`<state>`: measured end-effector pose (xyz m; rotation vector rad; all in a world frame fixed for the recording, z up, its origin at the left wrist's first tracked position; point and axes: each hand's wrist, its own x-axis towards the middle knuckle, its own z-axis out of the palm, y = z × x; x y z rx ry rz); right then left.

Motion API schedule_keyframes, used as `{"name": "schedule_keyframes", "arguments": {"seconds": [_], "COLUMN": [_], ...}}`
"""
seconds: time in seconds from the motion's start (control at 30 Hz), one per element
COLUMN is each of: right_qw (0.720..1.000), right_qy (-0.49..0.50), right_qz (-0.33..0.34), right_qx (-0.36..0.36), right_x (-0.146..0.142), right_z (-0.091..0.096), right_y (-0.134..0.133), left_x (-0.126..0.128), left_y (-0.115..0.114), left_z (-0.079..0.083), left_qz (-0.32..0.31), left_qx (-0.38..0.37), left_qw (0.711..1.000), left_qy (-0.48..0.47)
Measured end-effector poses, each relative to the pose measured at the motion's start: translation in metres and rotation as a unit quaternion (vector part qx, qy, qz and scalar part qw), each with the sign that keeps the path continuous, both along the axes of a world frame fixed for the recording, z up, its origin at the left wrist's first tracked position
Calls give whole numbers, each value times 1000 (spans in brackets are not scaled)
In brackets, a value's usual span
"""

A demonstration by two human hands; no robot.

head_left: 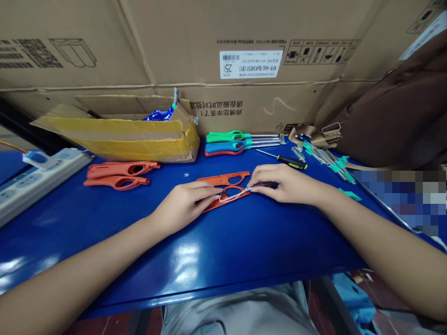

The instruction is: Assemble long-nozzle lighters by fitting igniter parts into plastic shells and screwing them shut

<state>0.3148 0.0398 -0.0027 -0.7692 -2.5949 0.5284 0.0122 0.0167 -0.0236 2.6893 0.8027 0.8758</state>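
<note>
1. Bare forearms reach across the blue surface.
2. Left hand: grip pinched on a small dark part near a white wire. Right hand: grip clamped on a slim pale-tipped piece.
3. Below lies an orange lighter-handle half; another orange half lies just beyond.
4. Positioning the wired part seems the step in hand; the next move likely calls for keeping the wire inside the shell.

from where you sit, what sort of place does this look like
Likely a small assembly or repair workbench: it shows orange casing halves, a screwdriver and loose metal-tube parts lying about.
</note>
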Motion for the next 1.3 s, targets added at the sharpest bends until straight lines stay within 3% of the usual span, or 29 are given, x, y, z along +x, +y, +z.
{"name": "schedule_keyframes", "arguments": {"seconds": [0.93,1.13,1.3], "right_qw": [998,984,958], "right_qy": [-48,-9,-51], "right_qz": [-22,-80,-150], "right_qx": [-42,-160,-239], "right_x": [4,-1,-6], "right_z": [8,6,3], "right_y": [0,1,-1], "left_x": [5,6,9], "left_y": [-5,-5,-9], "left_z": [2,2,2], "left_qz": [18,13,20], "left_qx": [-75,-66,-107], "left_qw": [997,998,994], "left_qy": [14,11,7]}}
